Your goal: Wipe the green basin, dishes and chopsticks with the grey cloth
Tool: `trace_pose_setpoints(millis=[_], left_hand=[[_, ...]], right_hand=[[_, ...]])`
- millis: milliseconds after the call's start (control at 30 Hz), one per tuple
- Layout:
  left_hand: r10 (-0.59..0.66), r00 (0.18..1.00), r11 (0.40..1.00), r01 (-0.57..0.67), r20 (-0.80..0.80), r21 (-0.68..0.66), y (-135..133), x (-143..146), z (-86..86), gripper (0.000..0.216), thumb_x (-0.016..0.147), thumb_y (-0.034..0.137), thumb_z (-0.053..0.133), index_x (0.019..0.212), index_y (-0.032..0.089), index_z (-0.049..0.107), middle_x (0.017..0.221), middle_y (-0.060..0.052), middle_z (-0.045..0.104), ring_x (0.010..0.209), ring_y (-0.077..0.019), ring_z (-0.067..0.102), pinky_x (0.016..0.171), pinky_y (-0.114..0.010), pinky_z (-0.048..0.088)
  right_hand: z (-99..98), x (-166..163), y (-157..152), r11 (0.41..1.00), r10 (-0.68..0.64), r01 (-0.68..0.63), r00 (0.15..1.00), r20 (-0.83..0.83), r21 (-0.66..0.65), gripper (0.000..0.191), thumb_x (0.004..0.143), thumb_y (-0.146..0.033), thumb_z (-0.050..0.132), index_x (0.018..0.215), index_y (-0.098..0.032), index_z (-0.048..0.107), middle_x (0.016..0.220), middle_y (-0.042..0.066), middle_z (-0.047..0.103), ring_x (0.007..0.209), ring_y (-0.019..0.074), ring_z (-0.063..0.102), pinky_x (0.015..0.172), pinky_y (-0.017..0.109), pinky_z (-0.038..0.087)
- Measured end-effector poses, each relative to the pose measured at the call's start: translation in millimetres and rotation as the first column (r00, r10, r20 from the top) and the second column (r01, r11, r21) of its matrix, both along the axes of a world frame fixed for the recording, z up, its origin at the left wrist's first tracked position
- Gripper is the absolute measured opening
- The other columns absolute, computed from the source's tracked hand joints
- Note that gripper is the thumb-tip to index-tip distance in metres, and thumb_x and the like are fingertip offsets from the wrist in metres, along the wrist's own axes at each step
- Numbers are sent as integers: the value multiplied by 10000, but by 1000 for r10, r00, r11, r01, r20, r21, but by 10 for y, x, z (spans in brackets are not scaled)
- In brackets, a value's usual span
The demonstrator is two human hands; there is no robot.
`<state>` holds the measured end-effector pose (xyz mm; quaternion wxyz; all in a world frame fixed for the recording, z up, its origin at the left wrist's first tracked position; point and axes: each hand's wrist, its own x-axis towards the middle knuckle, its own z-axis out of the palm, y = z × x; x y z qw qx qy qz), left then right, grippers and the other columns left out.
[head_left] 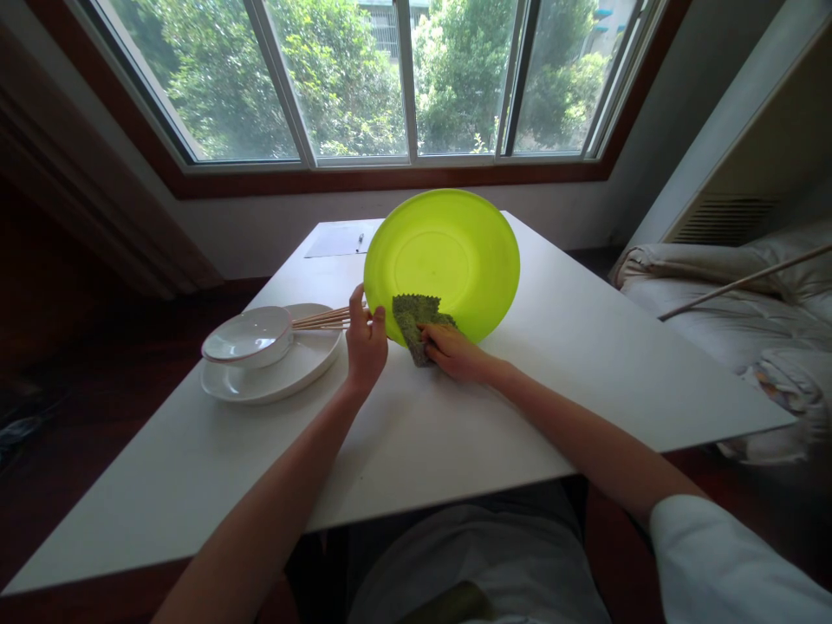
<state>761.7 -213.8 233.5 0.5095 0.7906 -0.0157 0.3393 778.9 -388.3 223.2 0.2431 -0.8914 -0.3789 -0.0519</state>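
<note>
A bright yellow-green plastic basin is tilted up with its hollow side toward me. My left hand grips its left rim, thumb on the near side. In my right hand is a dark grey-green cloth with a zigzag edge, pressed against the basin's lower inside. To the left, a white bowl sits tipped on a large white plate. Several wooden chopsticks stick out from beside the bowl toward my left hand.
The white table spreads under my arms. Near its far edge lie a sheet of paper and a pen. A pale padded seat with a thin stick over it stands right. Windows are ahead.
</note>
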Motion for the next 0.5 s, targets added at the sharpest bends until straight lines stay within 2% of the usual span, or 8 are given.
trace_pose_setpoints(millis=[133, 300, 400, 500], left_hand=[[6, 1000, 1000, -6, 4, 2, 11, 14, -13, 483, 878, 336, 460, 1335, 208, 368, 853, -39, 614, 658, -132, 530, 580, -235, 431], [17, 1000, 1000, -17, 5, 18, 35, 26, -31, 484, 882, 334, 461, 1339, 204, 371, 818, -33, 602, 648, -128, 519, 570, -229, 417], [32, 999, 999, -32, 18, 21, 52, 42, -52, 482, 881, 326, 469, 1337, 198, 380, 762, -16, 581, 627, -124, 504, 563, -225, 404], [28, 999, 1000, -29, 28, 11, 60, 58, -65, 480, 874, 311, 481, 1332, 197, 390, 718, 3, 556, 592, -115, 481, 548, -218, 388]], right_hand=[[-25, -22, 19, 1000, 17, -16, 1000, -7, 24, 171, 891, -182, 407, 1002, -152, 533, 1266, 107, 554, 1081, 192, 523, 933, 317, 362], [51, -39, -33, 994, -13, 15, 1000, 22, -106, 217, 881, -168, 390, 1033, -135, 542, 1280, 126, 549, 1105, 201, 526, 939, 320, 363], [118, -31, -109, 960, -103, 112, 993, 51, -256, 243, 866, -196, 403, 1038, -129, 562, 1151, 128, 620, 1048, 226, 561, 911, 344, 386], [162, 14, -232, 891, -250, 284, 958, 138, -355, 280, 856, -236, 432, 1052, -109, 586, 1122, 145, 640, 1116, 282, 533, 1000, 424, 326]])
